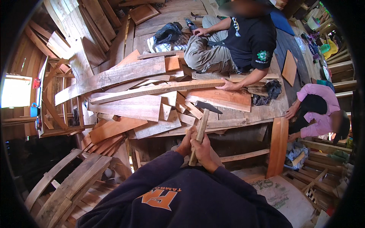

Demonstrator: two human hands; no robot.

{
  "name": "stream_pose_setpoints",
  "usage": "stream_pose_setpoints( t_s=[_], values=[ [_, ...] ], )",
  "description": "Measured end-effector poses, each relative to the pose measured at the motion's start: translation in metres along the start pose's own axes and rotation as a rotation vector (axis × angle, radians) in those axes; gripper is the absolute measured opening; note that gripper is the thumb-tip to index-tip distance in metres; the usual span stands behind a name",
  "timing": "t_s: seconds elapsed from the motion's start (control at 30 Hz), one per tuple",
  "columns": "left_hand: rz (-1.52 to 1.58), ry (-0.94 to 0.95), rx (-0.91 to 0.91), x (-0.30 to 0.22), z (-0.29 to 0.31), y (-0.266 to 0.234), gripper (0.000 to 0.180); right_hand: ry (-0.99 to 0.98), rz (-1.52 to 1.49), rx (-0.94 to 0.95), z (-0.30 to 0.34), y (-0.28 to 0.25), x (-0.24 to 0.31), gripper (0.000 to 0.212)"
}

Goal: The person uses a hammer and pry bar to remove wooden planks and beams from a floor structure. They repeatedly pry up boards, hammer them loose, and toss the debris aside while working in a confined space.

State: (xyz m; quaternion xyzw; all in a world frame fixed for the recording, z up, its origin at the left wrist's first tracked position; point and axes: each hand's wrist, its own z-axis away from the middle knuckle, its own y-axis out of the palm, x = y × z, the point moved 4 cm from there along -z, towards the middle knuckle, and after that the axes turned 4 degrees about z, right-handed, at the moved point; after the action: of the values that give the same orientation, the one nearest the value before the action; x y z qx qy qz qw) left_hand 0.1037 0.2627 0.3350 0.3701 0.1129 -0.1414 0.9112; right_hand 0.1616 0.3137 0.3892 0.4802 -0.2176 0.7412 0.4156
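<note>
A hammer (200, 133) stands out in front of my chest, its squared wooden handle pointing away from me and its dark metal head (208, 107) over the edge of the boards. My right hand (203, 151) is wrapped round the handle. Close against it on the left is my left hand (185, 143), its fingers curled together. What that hand holds, if anything, is too small to make out. Beyond the hammer head lie loose planks and offcuts, among them a wide pale board (133, 107) and a reddish board (224, 97).
A co-worker in a black shirt (251, 41) sits across, one hand on a long narrow beam (159, 88). Another person in pink (319, 97) crouches right, beside an upright reddish plank (277, 146). Curved boards (72, 186) lean at lower left; a white sack (281, 197) lies at lower right.
</note>
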Motion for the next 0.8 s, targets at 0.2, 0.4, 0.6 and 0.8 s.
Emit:
stream_pose_setpoints(
  t_s=[0.2,0.4,0.6,0.8],
  values=[
    [0.116,-0.099,-0.228,-0.021,0.01,-0.046,0.053,0.277,-0.45,-0.126,-0.03,-0.044,0.011,0.01],
    [-0.454,-0.073,-0.571,-0.009,-0.034,-0.096,0.075,0.462,-0.608,-0.234,-0.019,-0.119,-0.031,0.013],
    [-0.775,0.161,-0.159,0.015,-0.125,-0.072,0.07,0.481,-0.689,-0.352,-0.004,-0.14,-0.046,0.015],
    [-0.975,-0.011,-0.277,0.028,-0.176,-0.051,0.037,0.451,-0.615,-0.405,-0.003,-0.162,-0.045,0.013]
  ],
)
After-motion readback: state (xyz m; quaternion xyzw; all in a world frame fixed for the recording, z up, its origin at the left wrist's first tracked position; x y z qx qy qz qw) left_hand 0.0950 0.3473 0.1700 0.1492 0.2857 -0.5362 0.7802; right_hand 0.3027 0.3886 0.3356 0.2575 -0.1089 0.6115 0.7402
